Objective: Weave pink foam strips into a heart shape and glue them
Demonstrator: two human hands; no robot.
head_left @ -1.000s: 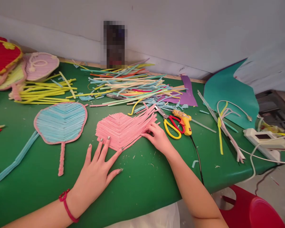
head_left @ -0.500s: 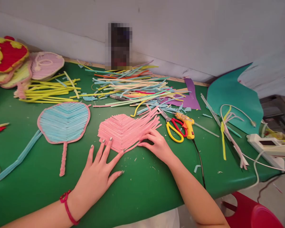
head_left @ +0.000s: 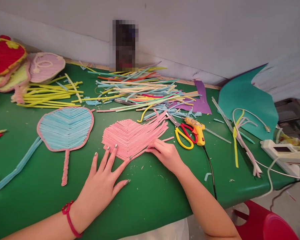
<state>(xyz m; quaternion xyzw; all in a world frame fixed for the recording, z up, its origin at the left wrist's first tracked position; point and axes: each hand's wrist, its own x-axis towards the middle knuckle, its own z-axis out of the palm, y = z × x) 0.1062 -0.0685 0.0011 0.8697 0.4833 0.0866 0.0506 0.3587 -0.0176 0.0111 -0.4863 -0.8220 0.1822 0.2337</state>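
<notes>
A pink leaf-shaped piece (head_left: 127, 136) of fuzzy strips lies on the green table, its loose ends fanning out to the right. My left hand (head_left: 103, 176) rests with fingers spread, the fingertips on its lower left edge. The fingers of my right hand (head_left: 166, 155) are pinched on a pink strip at the lower right edge; the strip's end sticks out above the knuckles. Left of them lies a blue fan (head_left: 66, 128) with a pink rim and handle.
Scissors (head_left: 183, 135) and a yellow glue gun (head_left: 198, 131) lie right of my right hand. Behind is a heap of coloured strips (head_left: 140, 90). Finished fans (head_left: 46, 68) are stacked back left, a teal sheet (head_left: 247, 100) and a power strip (head_left: 280, 148) at right.
The fingers of my right hand have closed on the lowest pink strip, whose end now points out to the right. My left hand has stayed in place on the pink piece.
</notes>
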